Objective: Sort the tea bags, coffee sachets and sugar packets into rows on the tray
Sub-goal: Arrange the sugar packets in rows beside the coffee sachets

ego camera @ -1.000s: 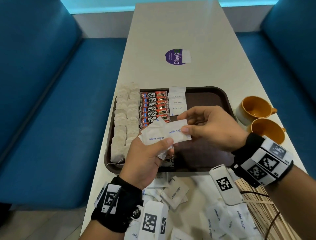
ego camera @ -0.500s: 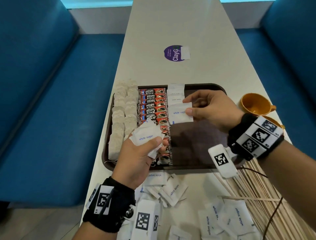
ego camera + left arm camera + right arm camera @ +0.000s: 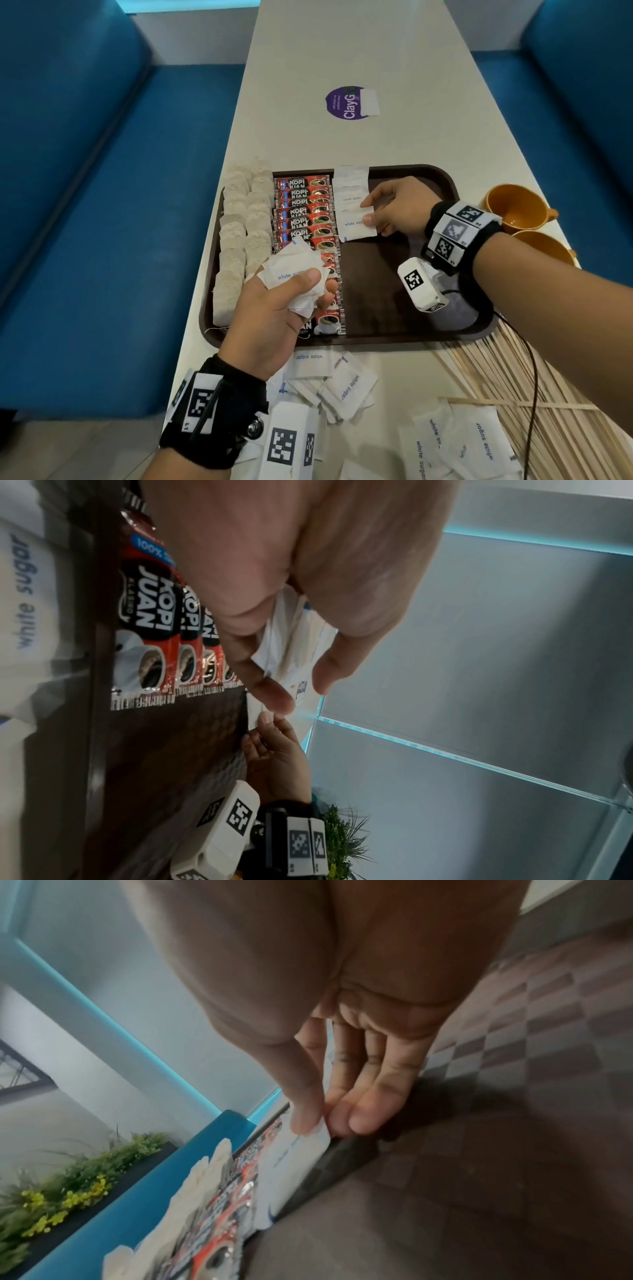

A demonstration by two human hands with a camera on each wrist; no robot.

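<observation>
The right hand (image 3: 394, 212) pinches one white sugar packet (image 3: 356, 224) by its edge between thumb and fingers, lowering it at the near end of the sugar row (image 3: 351, 186) so each packet overlaps the last. The packet appears to touch the brown tray (image 3: 404, 322), though contact is unclear. The left hand (image 3: 274, 315) grips a reserve bundle of sugar packets (image 3: 294, 274) above the coffee sachets (image 3: 305, 214), keeping the supply close. Tea bags (image 3: 239, 240) fill the left rows.

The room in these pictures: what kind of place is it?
Probably a cafe or canteen booth: blue padded benches flank a long pale table, which carries a brown serving tray, orange cups and wooden stirrers.
</observation>
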